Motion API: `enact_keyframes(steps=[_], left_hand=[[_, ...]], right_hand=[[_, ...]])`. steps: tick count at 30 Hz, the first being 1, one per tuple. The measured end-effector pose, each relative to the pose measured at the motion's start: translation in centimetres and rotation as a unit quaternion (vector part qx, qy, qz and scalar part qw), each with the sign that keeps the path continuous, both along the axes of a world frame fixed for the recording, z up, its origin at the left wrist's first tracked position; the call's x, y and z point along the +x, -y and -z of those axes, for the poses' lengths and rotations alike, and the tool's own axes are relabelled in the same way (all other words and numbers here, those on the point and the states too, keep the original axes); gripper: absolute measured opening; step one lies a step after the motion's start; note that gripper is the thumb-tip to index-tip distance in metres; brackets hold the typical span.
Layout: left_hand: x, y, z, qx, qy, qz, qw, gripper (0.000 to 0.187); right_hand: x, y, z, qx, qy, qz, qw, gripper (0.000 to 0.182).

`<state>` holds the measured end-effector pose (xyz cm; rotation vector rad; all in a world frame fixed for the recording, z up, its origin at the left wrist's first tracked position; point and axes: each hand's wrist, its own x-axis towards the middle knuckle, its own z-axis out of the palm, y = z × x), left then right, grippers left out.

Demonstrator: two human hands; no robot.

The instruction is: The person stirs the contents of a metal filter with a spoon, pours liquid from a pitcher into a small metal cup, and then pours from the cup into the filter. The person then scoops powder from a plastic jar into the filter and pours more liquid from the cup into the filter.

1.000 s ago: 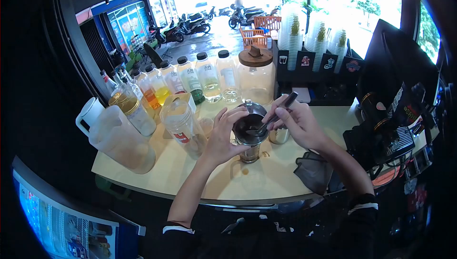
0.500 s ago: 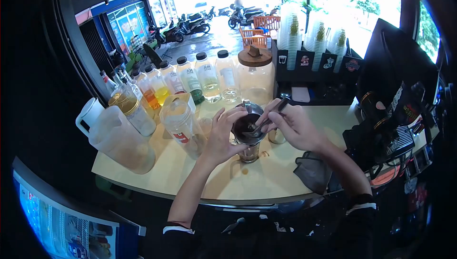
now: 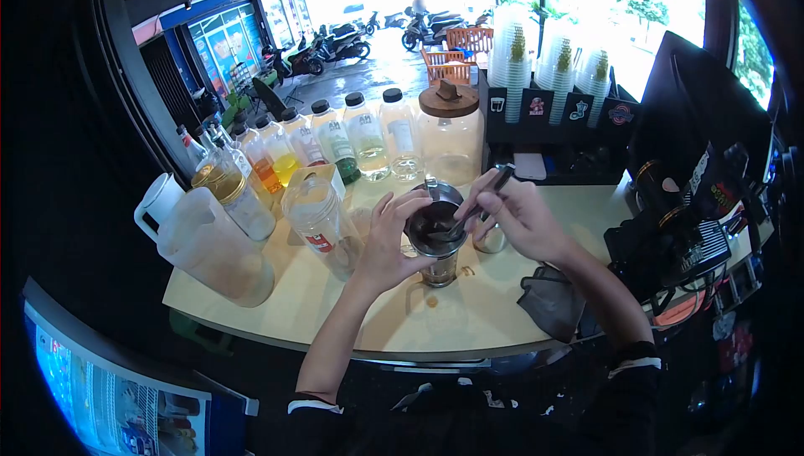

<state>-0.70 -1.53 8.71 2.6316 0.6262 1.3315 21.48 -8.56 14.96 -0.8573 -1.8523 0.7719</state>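
A round metal filter [image 3: 435, 228] with dark grounds inside sits on top of a glass [image 3: 440, 270] at the middle of the cream counter [image 3: 469, 314]. My left hand [image 3: 387, 242] grips the filter's left side. My right hand [image 3: 517, 217] holds a long dark-handled spoon [image 3: 478, 202], whose tip is down inside the filter. A small metal cup [image 3: 491, 238] stands just right of the filter, under my right hand.
A clear lidded jar [image 3: 322, 226] and a large white jug [image 3: 209, 242] stand to the left. Several syrup bottles [image 3: 335, 142] and a big jar with a wooden lid [image 3: 450, 133] line the back. A grey cloth [image 3: 553, 301] lies right, beside dark equipment [image 3: 687, 230].
My right hand and the spoon have shifted slightly while the tip stays in the filter. My left hand keeps its hold on the filter.
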Motion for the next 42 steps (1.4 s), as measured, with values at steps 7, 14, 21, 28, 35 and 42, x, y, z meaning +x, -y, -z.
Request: enact_keyframes(steps=[7,14,21,28,35,42], left_hand=[[0.1,-0.3,0.1,-0.008,-0.006,0.004,1.0,0.084],[0.2,-0.1,0.0,-0.004,-0.009,0.003,1.0,0.085],[-0.1,-0.2,-0.2,-0.004,-0.012,0.002,1.0,0.085],[-0.2,0.0,-0.4,-0.02,-0.01,-0.003,1.0,0.086],[-0.1,-0.1,-0.2,-0.056,-0.001,-0.03,0.998,0.088],[0.2,-0.2,0.0,-0.11,0.042,-0.026,0.993,0.087]], right_hand=[[0.3,-0.4,0.1,-0.025,-0.073,-0.032,0.997,0.022],[-0.1,-0.5,0.0,0.026,0.017,-0.018,0.999,0.021],[0.0,-0.2,-0.3,-0.023,-0.075,-0.039,0.996,0.023],[0.1,-0.6,-0.3,-0.002,-0.019,-0.03,0.999,0.023],[-0.2,0.4,-0.4,0.102,0.048,0.002,0.994,0.025],[-0.1,0.8,-0.4,0.077,0.067,0.011,0.995,0.023]])
